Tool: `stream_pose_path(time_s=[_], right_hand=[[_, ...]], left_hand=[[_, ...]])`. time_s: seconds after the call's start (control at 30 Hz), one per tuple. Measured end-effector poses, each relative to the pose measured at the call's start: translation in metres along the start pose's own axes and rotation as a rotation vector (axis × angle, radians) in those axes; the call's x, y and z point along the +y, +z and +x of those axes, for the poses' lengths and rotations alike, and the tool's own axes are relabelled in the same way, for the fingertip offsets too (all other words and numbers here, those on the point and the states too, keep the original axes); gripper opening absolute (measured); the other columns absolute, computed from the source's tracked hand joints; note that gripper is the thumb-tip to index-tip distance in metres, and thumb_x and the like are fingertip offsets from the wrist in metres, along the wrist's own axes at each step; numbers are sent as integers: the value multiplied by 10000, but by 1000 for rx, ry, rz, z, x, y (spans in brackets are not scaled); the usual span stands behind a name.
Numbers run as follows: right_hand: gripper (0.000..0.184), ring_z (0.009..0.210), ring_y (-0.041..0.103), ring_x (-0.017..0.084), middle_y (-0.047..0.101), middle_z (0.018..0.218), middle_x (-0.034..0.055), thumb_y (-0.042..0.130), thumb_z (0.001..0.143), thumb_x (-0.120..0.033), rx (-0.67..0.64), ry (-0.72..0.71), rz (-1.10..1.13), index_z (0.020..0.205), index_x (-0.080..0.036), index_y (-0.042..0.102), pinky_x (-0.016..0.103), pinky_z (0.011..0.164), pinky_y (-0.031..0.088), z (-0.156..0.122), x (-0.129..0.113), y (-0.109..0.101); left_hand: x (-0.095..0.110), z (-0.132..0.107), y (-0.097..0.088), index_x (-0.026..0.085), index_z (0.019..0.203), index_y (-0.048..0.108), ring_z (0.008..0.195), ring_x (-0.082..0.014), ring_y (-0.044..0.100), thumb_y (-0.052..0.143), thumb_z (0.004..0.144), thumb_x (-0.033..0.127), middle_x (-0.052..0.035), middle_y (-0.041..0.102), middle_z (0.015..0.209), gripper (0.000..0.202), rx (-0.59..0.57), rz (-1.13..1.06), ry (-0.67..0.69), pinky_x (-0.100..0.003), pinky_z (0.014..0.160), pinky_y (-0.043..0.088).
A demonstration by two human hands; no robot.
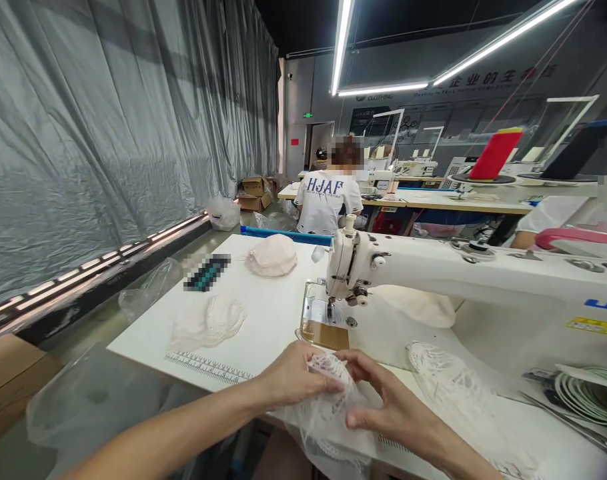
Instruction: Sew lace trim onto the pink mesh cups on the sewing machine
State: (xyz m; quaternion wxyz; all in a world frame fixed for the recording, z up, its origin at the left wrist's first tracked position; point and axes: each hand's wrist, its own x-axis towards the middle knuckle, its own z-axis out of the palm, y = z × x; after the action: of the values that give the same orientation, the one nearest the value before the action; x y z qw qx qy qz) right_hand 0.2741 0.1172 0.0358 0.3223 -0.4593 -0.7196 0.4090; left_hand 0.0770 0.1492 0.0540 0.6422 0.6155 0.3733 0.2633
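In the lower middle of the frame, my left hand (301, 379) is closed on a piece of white lace (331, 423), thumb pressed over it. My right hand (383, 400) is half open at the lace's right side, fingers curved and thumb apart; I cannot tell whether it grips. The lace hangs over the near edge of the table (278, 317). Right of centre stands the sewing machine (433, 263); more lace (453, 383) lies at lower right, a pale cup (271, 256) near the centre.
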Motion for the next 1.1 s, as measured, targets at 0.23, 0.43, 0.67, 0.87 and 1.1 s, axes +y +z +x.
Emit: stream_pose_path(time_s=[0.23,0.43,0.67,0.87,1.1], right_hand=[[241,596,446,126,487,631,-45,476,879,-453,-20,84,37,910,-216,506,234,569,372,-12,-17,17],[266,752,505,168,558,799,-5,490,869,-471,-143,145,-16,1003,-242,517,257,670,396,-33,-33,15],[329,645,395,131,425,666,-34,479,860,-495,-188,181,0,734,-192,489,234,572,316,-46,-37,28],[373,598,312,121,319,635,-52,345,917,-498,-187,140,-111,680,-211,353,242,538,260,-44,-41,29],[340,582,330,120,333,634,-57,384,891,-517,-44,180,-67,730,-217,397,233,529,282,-58,-44,37]], left_hand=[[-6,-23,-6,113,685,587,597,-95,390,681,665,334,33,457,616,241,-34,105,-2,-203,534,289],[-3,-41,3,114,743,617,613,-108,457,621,699,261,20,530,635,153,-61,138,-54,-203,557,335],[-5,-65,6,143,635,501,573,-85,377,623,716,330,53,425,586,237,-74,284,-60,-183,493,279],[-13,-60,8,148,737,564,505,-77,368,677,675,371,64,444,535,258,-81,233,-84,-175,443,251],[-6,-63,14,144,693,543,509,-80,371,612,715,334,49,447,547,204,-51,188,-61,-181,438,250]])
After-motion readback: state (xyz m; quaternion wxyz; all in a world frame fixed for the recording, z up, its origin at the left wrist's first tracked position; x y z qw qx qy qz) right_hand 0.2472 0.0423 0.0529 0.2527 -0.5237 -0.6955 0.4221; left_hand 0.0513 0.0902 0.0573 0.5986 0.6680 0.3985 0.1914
